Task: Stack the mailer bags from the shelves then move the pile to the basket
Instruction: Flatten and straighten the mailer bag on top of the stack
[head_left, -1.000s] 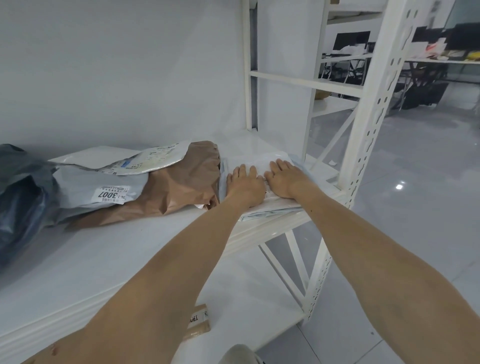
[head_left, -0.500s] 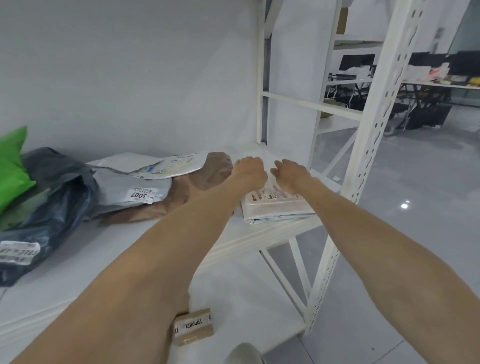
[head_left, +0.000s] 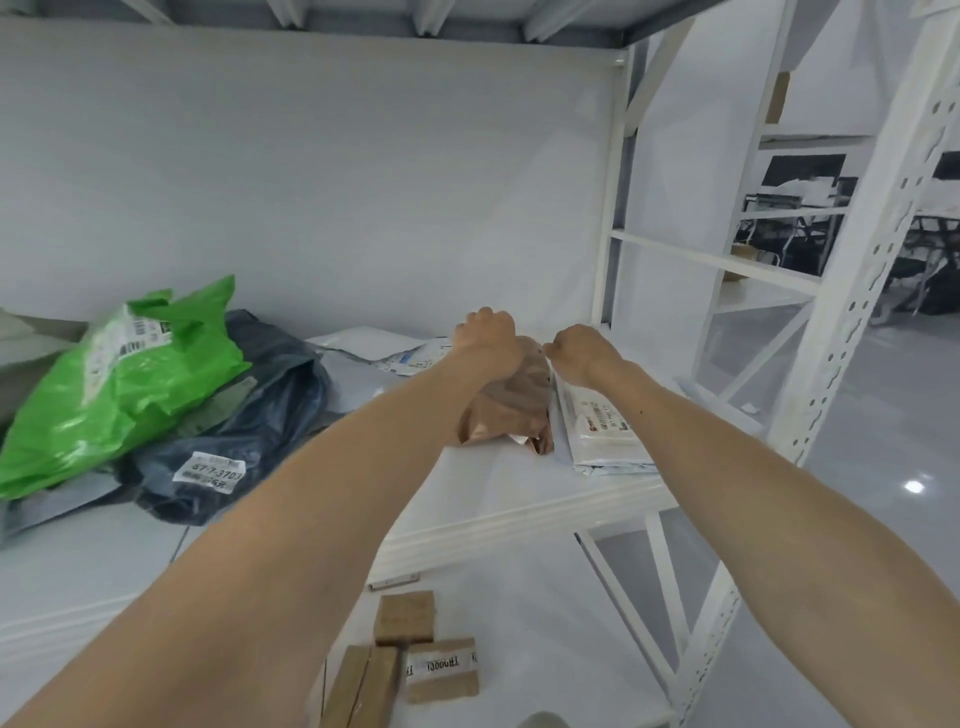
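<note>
GRIP: left hand (head_left: 485, 332) and right hand (head_left: 582, 349) pinch brown mailer (head_left: 511, 410), frame centre | RISK: slack bag may slip, knocking white stack (head_left: 602, 436) off shelf (head_left: 493, 483)

Dark bag (head_left: 234, 415), white label (head_left: 208, 471): digits read roughly "877-3703", first digit uncertain. Box (head_left: 441, 690), strip (head_left: 440, 665) upside down: about "TR000CI". Green bag (head_left: 119, 384) and white mailer (head_left: 602, 431): barcodes only, print illegible.
</note>
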